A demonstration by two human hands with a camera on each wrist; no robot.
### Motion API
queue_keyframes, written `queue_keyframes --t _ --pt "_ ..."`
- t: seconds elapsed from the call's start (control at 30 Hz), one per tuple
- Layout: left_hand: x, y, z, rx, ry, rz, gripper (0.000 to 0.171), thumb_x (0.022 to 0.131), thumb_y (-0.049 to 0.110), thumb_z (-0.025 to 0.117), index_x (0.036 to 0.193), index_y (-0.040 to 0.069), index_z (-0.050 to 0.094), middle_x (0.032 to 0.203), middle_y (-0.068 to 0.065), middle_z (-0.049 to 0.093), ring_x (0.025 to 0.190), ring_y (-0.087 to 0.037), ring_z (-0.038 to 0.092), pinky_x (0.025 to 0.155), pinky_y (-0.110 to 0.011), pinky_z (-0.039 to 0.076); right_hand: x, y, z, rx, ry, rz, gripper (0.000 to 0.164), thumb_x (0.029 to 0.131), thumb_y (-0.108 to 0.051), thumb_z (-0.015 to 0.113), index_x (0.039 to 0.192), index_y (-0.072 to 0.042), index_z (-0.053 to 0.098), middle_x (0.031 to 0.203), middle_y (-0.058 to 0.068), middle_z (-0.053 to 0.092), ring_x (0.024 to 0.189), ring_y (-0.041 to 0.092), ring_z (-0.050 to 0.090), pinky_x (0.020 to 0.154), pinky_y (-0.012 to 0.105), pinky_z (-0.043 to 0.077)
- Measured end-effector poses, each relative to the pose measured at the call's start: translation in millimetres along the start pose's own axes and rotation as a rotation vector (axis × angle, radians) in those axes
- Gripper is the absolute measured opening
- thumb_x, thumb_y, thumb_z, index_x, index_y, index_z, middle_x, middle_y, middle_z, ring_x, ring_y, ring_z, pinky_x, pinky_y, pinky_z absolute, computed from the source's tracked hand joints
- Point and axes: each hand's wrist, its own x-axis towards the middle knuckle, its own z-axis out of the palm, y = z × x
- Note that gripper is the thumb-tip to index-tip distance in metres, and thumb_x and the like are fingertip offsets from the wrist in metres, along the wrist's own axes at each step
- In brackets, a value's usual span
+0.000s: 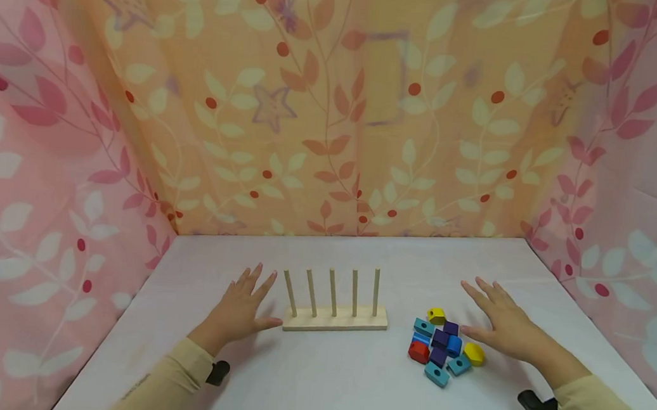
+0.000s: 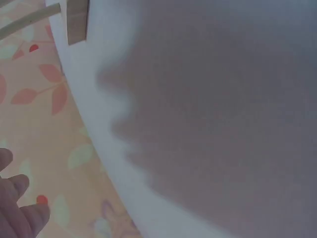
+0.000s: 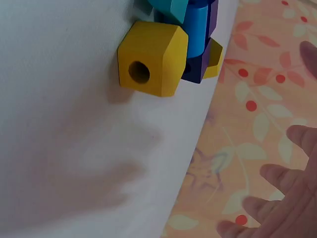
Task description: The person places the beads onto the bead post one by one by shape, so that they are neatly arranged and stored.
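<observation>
Plainly, a pale, unpainted wooden rack stood on the white tabletop, between the person's hands and nearer the left. Its base was a narrow, straight-edged bar, with five slender round pegs rising in one row; the leftmost peg looked tilted to the left in the head view, while the rightmost looked nearly upright. All five were bare.

To the right of the rack lay a loose cluster of small, brightly painted blocks, packed close together and turned various ways. A yellow many-sided block sat on its right side, and the right wrist view showed flat facets, crisp edges and a dark round hole in one face. Another yellow block lay at the far edge, a red faceted block at the left. Between them were dark purple blocks, a rounded blue block and teal blocks with round holes.

The left hand had its fingers spread wide, its thumb just beside the rack's left end; contact could not be told. The right hand, also spread wide and holding nothing, was near the cluster.
</observation>
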Motion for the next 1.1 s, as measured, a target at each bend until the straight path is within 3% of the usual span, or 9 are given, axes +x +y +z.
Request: queue_keyframes --t 0.2,0.37,0.43,0.57,0.73,1.1 --pt "6.9 4.2 10.1 -0.294 -0.055 -0.06 0.1 0.072 0.054 0.068 0.148 0.017 0.013 0.151 -0.018 0.003 0.135 -0.042 0.009 0.099 -0.058 0.026 -0.9 3.6 7.1 0.144 -0.083 0.012 0.081 0.078 -0.048 0.065 0.142 -0.012 0.03 0.139 0.025 0.03 0.12 0.046 0.035 0.087 0.063 0.035" --pt "12.4 4.4 18.6 -0.427 -0.044 -0.084 0.102 0.071 0.047 0.073 0.147 0.014 0.014 0.149 -0.021 0.01 0.134 -0.041 0.015 0.101 -0.057 0.025 -3.1 7.8 10.8 0.224 -0.137 0.031 0.074 0.079 -0.044 0.066 0.138 -0.01 0.037 0.131 0.023 0.039 0.101 0.034 0.052 0.078 0.051 0.048" --pt "14.1 3.9 22.4 -0.468 -0.036 -0.086 0.102 0.07 0.044 0.075 0.147 0.012 0.015 0.148 -0.023 0.015 0.134 -0.04 0.018 0.102 -0.055 0.024 -5.0 11.0 13.2 0.26 -0.161 0.043 0.071 0.078 -0.041 0.068 0.135 -0.009 0.041 0.127 0.022 0.044 0.095 0.027 0.052 0.075 0.044 0.05" --pt "14.7 2.8 29.8 -0.623 -0.042 -0.139 0.096 0.07 0.036 0.077 0.145 0.011 0.022 0.143 -0.021 0.027 0.126 -0.037 0.035 0.098 -0.049 0.034 -7.3 18.4 19.4 0.349 -0.216 0.061 0.066 0.078 -0.036 0.07 0.132 -0.006 0.045 0.117 0.017 0.051 0.084 0.02 0.049 0.066 0.028 0.048" --pt "15.6 6.4 35.6 -0.852 -0.075 -0.222 0.086 0.071 0.022 0.078 0.142 0.011 0.032 0.139 -0.016 0.037 0.115 -0.033 0.048 0.088 -0.043 0.044 -10.7 26.2 26.6 0.384 -0.244 0.075 0.062 0.077 -0.035 0.071 0.126 -0.004 0.049 0.101 0.008 0.054 0.078 0.018 0.045 0.062 0.022 0.044" --pt "19.1 6.3 59.3 -0.895 -0.092 -0.268 0.065 0.069 0.013 0.079 0.128 0.006 0.051 0.116 -0.01 0.058 0.09 -0.016 0.058 0.073 -0.03 0.047 -14.9 30.7 30.8 0.395 -0.285 0.112 0.046 0.073 -0.035 0.073 0.109 -0.009 0.061 0.09 0.003 0.053 0.08 0.019 0.045 0.064 0.022 0.044"
